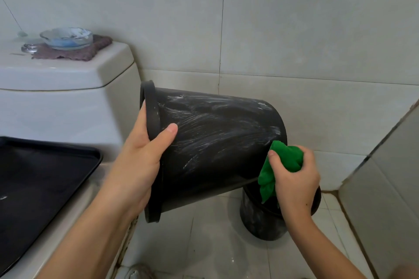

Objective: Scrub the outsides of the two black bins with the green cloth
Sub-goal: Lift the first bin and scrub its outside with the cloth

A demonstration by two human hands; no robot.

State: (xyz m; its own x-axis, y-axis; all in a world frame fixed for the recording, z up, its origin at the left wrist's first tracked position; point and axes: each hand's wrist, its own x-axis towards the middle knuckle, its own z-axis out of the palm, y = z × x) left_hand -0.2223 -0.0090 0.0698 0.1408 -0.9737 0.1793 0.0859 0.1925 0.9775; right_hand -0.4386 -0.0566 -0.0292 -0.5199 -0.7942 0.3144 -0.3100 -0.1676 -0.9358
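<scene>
A tiled bathroom corner, seen from above. The left hand (pixel 140 161) grips the thick rim of a round black plastic bin (pixel 215 142), thumb on the outer wall and fingers inside the mouth. This bin is held off the floor, tipped on its side, mouth to the left and base to the right. Its dark wall is streaked with whitish soapy smears.

The right hand (pixel 294 179) is closed around a bunched bright green cloth (pixel 283 163), which presses against the bin's lower right edge near the base; a loose tail of cloth hangs down.

Directly below that hand, a second round black plastic bin (pixel 260 222) stands upright on the pale tiled floor (pixel 204 244), close to the corner where the walls meet. Its side looks dusty or smeared.

At left is a cream ceramic toilet cistern (pixel 68 79). On its lid lies a mauve knitted cloth (pixel 74 52) carrying a clear glass dish (pixel 66 38). A flat black rectangular tray (pixel 38 183) rests in the lower left. Large pale grey wall tiles (pixel 294 29) fill the background.
</scene>
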